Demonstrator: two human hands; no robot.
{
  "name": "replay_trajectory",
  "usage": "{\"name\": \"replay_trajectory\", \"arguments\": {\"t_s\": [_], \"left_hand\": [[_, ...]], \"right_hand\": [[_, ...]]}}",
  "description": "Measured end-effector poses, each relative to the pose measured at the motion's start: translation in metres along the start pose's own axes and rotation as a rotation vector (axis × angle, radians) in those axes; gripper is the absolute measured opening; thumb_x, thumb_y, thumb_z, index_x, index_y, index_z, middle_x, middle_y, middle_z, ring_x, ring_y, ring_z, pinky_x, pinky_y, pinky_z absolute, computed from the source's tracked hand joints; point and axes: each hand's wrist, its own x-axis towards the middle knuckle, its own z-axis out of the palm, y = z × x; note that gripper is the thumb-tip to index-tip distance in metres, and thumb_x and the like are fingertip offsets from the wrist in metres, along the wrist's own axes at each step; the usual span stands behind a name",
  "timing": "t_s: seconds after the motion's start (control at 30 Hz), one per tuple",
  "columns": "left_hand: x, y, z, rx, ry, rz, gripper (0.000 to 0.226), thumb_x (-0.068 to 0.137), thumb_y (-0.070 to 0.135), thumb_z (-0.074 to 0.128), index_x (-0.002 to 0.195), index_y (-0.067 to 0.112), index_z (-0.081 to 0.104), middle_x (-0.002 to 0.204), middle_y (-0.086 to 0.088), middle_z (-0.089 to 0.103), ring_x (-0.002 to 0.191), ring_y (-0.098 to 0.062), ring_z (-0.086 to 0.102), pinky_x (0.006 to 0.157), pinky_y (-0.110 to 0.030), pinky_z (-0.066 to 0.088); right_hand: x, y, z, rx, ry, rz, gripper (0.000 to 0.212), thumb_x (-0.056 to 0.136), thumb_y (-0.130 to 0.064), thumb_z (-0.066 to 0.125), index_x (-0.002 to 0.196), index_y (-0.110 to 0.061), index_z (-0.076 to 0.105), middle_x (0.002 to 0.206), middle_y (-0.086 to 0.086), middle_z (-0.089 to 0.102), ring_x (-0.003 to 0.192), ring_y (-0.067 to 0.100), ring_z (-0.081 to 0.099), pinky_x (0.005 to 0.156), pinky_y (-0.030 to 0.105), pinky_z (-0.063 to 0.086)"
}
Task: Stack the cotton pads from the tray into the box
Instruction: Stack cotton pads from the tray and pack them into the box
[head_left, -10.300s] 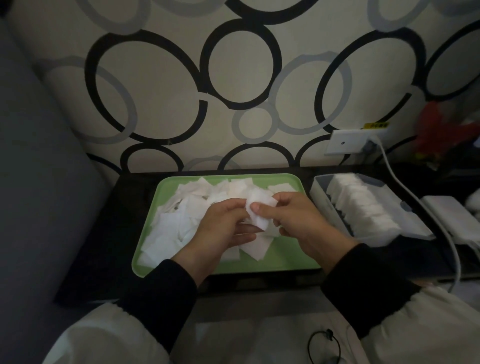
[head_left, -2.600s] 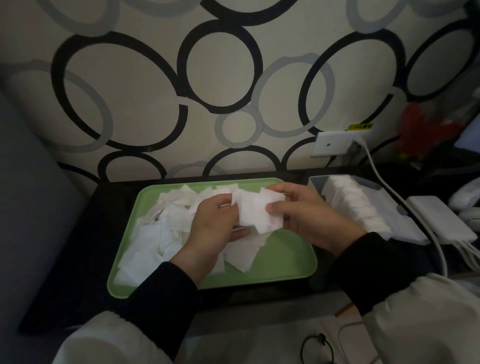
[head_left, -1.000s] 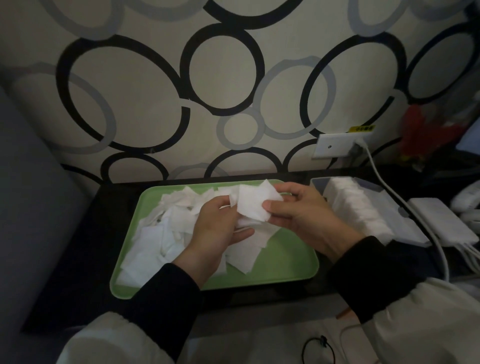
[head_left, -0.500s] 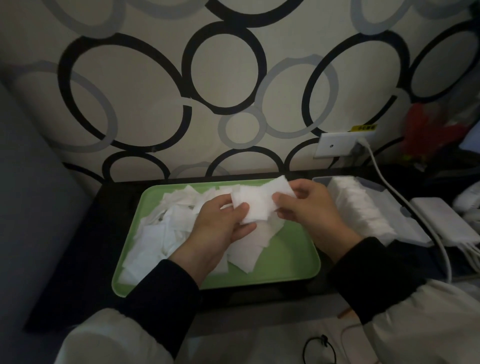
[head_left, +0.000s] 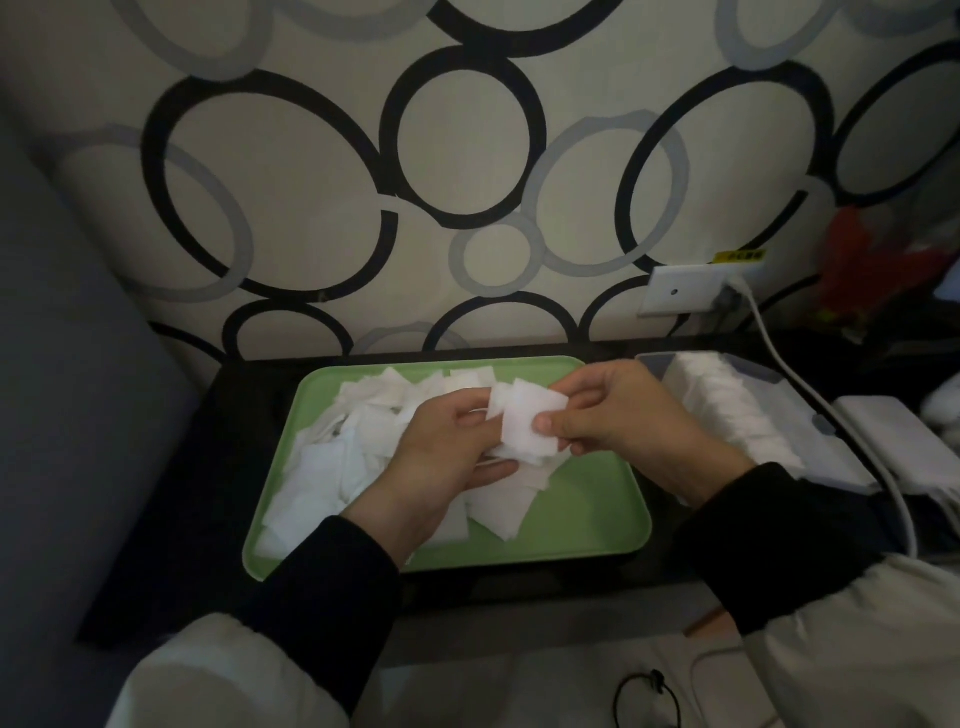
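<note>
A: Step in hand?

B: Gathering, I judge. The right hand (head_left: 618, 415) pinches a small bundle of held pads (head_left: 524, 428) between thumb and fingers, above the tray (head_left: 587, 525). The left hand (head_left: 441, 457) curls round the bundle's left edge, thumb on top, fingers under. Neither hand is free.

A: How many in the bundle?

B: Light is poor. More than one, but the count is not readable.

A: Condition of the material?

B: White, thin, square, limp at the corners. Loose pads (head_left: 332, 467) lie jumbled and overlapping across the tray's left and middle. Its right part is bare green. Stacked pads (head_left: 727, 410) stand on edge in a row in the box (head_left: 649, 364), just right of the tray.

A: What does the next move call for?

B: Likely squaring the edges flush, then carrying the bundle right and sliding it in against the row without fanning. Much remains in the tray.
</note>
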Motion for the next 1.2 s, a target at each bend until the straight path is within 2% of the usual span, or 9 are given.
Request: {"name": "replay_trajectory", "arguments": {"t_s": [0.17,0.3,0.4,0.5,0.63,0.77,0.9,1.07,1.2], "left_hand": [[-0.016,0.005,-0.010,0.016,0.021,-0.010,0.020,0.099,0.012,0.059,0.117,0.010,0.068,0.110,-0.012,0.074,0.094,-0.024,0.073,0.075,-0.031,0.062],[-0.035,0.011,-0.020,-0.021,0.034,-0.008,0.027,0.100,0.031,0.057,0.113,0.012,0.071,0.108,-0.008,0.075,0.096,-0.023,0.073,0.075,-0.033,0.060],[-0.055,0.010,-0.033,0.072,0.050,0.078,0.016,0.096,0.021,0.064,0.107,0.011,0.071,0.099,-0.003,0.077,0.091,-0.015,0.074,0.073,-0.026,0.058],[-0.070,0.007,-0.053,0.062,0.226,0.115,0.016,0.095,0.011,0.064,0.111,0.009,0.069,0.104,-0.008,0.076,0.095,-0.020,0.073,0.070,-0.027,0.058],[-0.096,0.008,-0.088,-0.093,0.477,0.136,0.021,0.096,0.011,0.062,0.116,0.007,0.067,0.111,-0.011,0.072,0.099,-0.023,0.070,0.066,-0.026,0.058],[-0.115,0.005,-0.114,-0.187,0.597,0.112,0.023,0.097,0.016,0.062,0.118,0.011,0.067,0.118,-0.010,0.069,0.107,-0.025,0.067,0.072,-0.032,0.058],[-0.114,0.003,-0.122,-0.139,0.548,0.098,0.024,0.096,0.018,0.063,0.119,0.012,0.066,0.119,-0.010,0.068,0.106,-0.024,0.067,0.067,-0.028,0.056],[-0.096,0.007,-0.118,0.003,0.493,0.086,0.022,0.096,0.018,0.063,0.117,0.014,0.067,0.115,-0.007,0.069,0.102,-0.020,0.067,0.065,-0.024,0.054],[-0.081,0.009,-0.115,0.050,0.459,0.091,0.017,0.096,0.018,0.062,0.112,0.017,0.068,0.110,-0.004,0.070,0.098,-0.018,0.067,0.066,-0.024,0.052]], "right_hand": [[-0.006,-0.005,0.016,-0.045,-0.010,-0.003,0.030,0.068,0.000,0.086,0.092,0.001,0.068,0.075,0.022,0.071,0.058,0.021,0.067,0.051,0.024,0.054],[-0.016,-0.013,0.038,-0.079,-0.003,-0.035,0.032,0.069,0.000,0.086,0.092,0.002,0.064,0.067,0.021,0.068,0.053,0.019,0.065,0.050,0.024,0.053],[-0.024,-0.018,0.062,-0.146,0.015,-0.092,0.036,0.068,-0.007,0.089,0.090,0.000,0.062,0.060,0.013,0.065,0.050,0.016,0.062,0.051,0.028,0.051],[-0.030,-0.015,0.087,-0.230,0.083,-0.141,0.034,0.072,-0.024,0.087,0.086,-0.009,0.059,0.062,0.003,0.066,0.049,0.014,0.063,0.050,0.023,0.048],[-0.041,0.004,0.113,-0.306,0.116,-0.128,0.007,0.090,-0.016,0.066,0.083,-0.016,0.065,0.071,0.000,0.071,0.059,0.011,0.067,0.056,0.020,0.049],[-0.040,0.030,0.132,-0.576,0.038,-0.051,0.011,0.087,-0.012,0.062,0.092,-0.021,0.068,0.098,0.000,0.070,0.090,0.017,0.065,0.078,0.023,0.047],[-0.022,0.031,0.132,-0.757,0.142,0.046,0.019,0.084,-0.023,0.064,0.100,-0.014,0.062,0.107,0.008,0.065,0.098,0.027,0.061,0.085,0.034,0.050],[-0.014,0.026,0.139,-0.838,0.127,0.164,0.063,0.074,-0.045,0.078,0.119,-0.013,0.047,0.117,0.009,0.054,0.105,0.030,0.058,0.083,0.035,0.047],[-0.006,0.023,0.138,-0.850,0.065,0.148,0.061,0.074,-0.043,0.080,0.122,-0.020,0.049,0.116,0.004,0.059,0.103,0.025,0.060,0.085,0.037,0.051]]}}
